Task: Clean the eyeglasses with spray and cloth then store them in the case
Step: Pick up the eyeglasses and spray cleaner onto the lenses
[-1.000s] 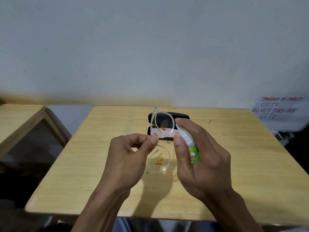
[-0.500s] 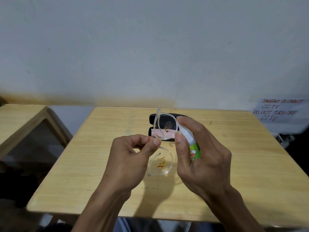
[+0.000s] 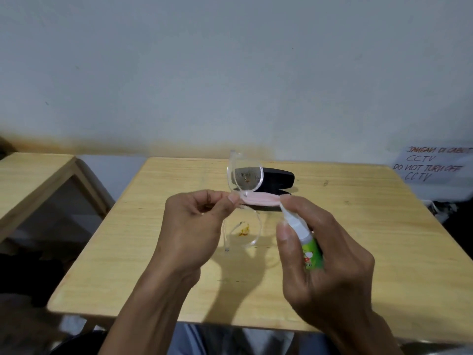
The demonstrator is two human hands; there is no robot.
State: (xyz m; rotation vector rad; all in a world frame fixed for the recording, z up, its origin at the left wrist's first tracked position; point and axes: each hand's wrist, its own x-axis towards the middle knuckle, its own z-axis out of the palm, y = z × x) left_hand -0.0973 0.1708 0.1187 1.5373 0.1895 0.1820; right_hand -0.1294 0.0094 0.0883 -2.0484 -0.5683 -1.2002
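The left hand [image 3: 189,226] is pinching the glasses [image 3: 244,196] at the bridge between thumb and forefinger, holding them above the counter [image 3: 358,239] with one lens up and the other down. The upper lens is standing in front of the case [image 3: 279,176]; the lower lens is hanging just over the counter, near its middle. Both lenses are showing orange-brown smears. One temple arm is hanging down beside the lower lens, its tip close to the counter surface; contact cannot be confirmed.

The right hand [image 3: 325,262] is gripping the spray bottle [image 3: 303,239], fingers wrapped round its green-labelled body, forefinger lying over the white top. The nozzle is pointing toward the glasses, just beside the bridge. No spray mist is discernible.

The case is lying open at the far middle of the counter, black, with the pink cloth [image 3: 261,199] lying at its near edge, partly hidden behind the fingertips of both hands. Whether the cloth is inside the case or on its lip cannot be determined.

A handwritten sign [image 3: 432,162] is sitting against the wall at far right. A second table [image 3: 30,175] is standing to the left, apart from the counter.
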